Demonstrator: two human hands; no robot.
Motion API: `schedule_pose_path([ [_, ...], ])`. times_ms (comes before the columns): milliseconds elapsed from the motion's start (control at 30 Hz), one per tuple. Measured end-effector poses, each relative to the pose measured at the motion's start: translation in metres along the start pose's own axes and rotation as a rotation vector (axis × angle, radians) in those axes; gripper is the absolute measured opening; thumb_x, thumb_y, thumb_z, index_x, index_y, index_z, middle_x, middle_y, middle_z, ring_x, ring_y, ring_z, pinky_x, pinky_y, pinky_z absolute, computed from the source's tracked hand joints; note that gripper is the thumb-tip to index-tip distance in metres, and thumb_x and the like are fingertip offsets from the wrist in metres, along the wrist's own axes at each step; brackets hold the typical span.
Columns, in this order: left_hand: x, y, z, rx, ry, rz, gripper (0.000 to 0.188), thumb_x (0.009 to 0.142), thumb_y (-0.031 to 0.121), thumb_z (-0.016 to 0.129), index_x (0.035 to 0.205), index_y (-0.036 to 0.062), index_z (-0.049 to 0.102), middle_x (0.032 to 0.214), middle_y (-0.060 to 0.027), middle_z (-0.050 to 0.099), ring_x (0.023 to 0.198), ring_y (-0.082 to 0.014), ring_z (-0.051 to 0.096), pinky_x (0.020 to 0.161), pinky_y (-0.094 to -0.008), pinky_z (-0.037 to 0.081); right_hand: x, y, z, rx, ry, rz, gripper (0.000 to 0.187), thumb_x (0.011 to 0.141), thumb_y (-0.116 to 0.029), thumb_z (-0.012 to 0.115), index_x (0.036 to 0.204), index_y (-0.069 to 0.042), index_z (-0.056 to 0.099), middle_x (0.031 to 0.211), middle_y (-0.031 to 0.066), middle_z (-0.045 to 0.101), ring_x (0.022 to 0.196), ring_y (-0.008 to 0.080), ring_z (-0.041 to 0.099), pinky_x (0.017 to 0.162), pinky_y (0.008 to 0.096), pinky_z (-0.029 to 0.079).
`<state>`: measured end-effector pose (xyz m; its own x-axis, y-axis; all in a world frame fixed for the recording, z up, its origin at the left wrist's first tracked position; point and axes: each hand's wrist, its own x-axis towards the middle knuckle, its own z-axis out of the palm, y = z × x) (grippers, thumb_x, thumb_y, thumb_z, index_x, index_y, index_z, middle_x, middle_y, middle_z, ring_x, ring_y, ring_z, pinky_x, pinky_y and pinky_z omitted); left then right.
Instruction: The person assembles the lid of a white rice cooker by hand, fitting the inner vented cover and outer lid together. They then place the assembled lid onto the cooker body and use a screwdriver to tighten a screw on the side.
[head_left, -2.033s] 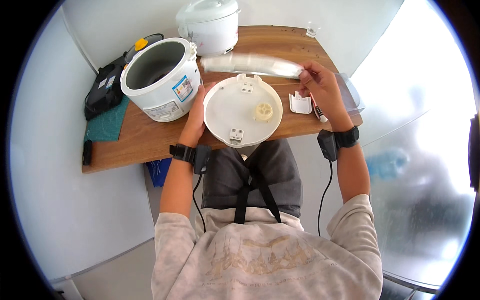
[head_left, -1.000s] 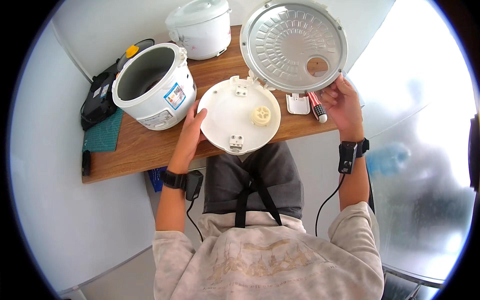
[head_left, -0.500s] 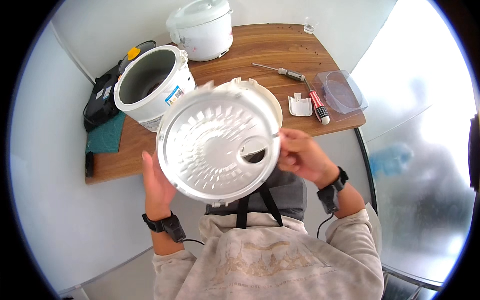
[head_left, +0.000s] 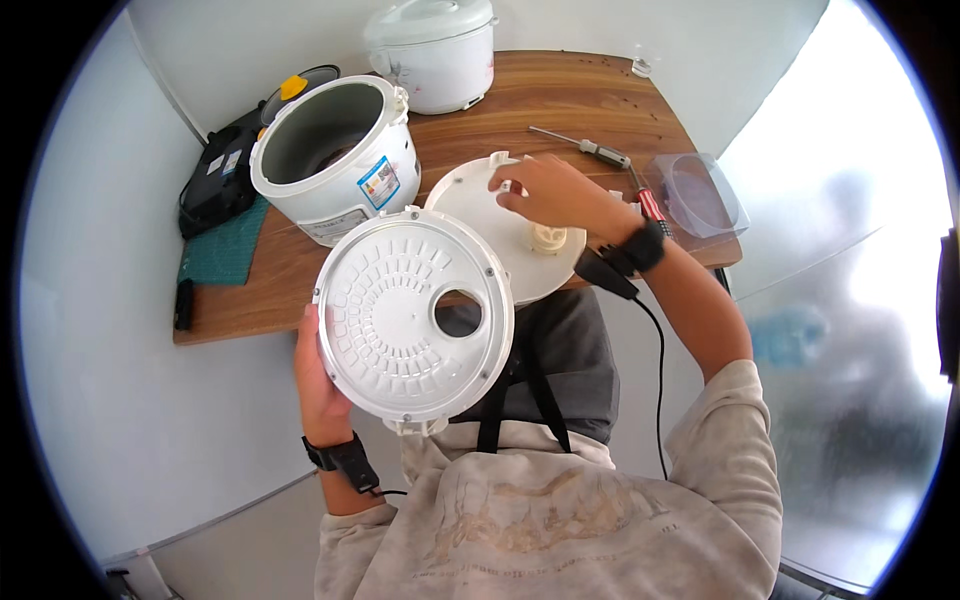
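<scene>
My left hand (head_left: 322, 375) grips the left edge of a round silvery rice cooker inner lid (head_left: 390, 340), tilted up above my lap. That lid has a raised pattern, small screws around its rim and one round hole. My right hand (head_left: 550, 192) hovers over a round white plastic outer lid (head_left: 475, 205) lying at the table's front edge. Its fingers are bent, with a gap between them and the thumb, and nothing plain in them. A cream round fitting (head_left: 548, 238) stands on the outer lid below my right hand. The inner lid covers part of the outer lid.
A white cooker body (head_left: 395, 170) stands open behind the inner lid, with a second, lidded cooker (head_left: 440, 65) farther back. Two screwdrivers (head_left: 605, 153) (head_left: 650, 205) and a clear plastic container (head_left: 705, 195) lie at right. A black bag (head_left: 215, 180) and green mat (head_left: 225, 245) are at left.
My right hand has let go of the inner lid and moved up over the outer lid. The inner lid has shifted left and down in my left hand, uncovering more of the outer lid.
</scene>
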<state>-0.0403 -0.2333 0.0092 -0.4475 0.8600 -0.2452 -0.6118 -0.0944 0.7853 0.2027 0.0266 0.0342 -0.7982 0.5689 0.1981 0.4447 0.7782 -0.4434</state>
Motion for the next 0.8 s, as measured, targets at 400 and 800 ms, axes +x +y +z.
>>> schedule_pose_path([
  [400, -0.001, -0.004, -0.013, 0.044, -0.048, -0.011, 0.051, 0.102, 0.037, 0.048, 0.134, -0.0020, 0.052, 0.128, -0.0153, 0.062, 0.111, -0.0230, 0.064, 0.095, -0.0368, 0.052, 0.059, 0.003, 0.023, -0.280, -0.090, -0.135, 0.019, 0.086, -0.010, 0.064, 0.104, -0.008, 0.069, 0.098, 0.0141, 0.069, 0.095, 0.0347, 0.065, 0.082, 0.0458, 0.052],
  [800, 0.003, -0.007, -0.011, 0.059, -0.014, -0.033, 0.051, 0.103, 0.036, 0.047, 0.132, -0.0054, 0.050, 0.119, -0.0171, 0.064, 0.102, -0.0213, 0.067, 0.086, -0.0342, 0.056, 0.060, 0.009, 0.033, -0.335, -0.092, -0.141, 0.015, 0.088, -0.010, 0.063, 0.102, -0.007, 0.069, 0.097, 0.0122, 0.069, 0.096, 0.0337, 0.064, 0.081, 0.0451, 0.052],
])
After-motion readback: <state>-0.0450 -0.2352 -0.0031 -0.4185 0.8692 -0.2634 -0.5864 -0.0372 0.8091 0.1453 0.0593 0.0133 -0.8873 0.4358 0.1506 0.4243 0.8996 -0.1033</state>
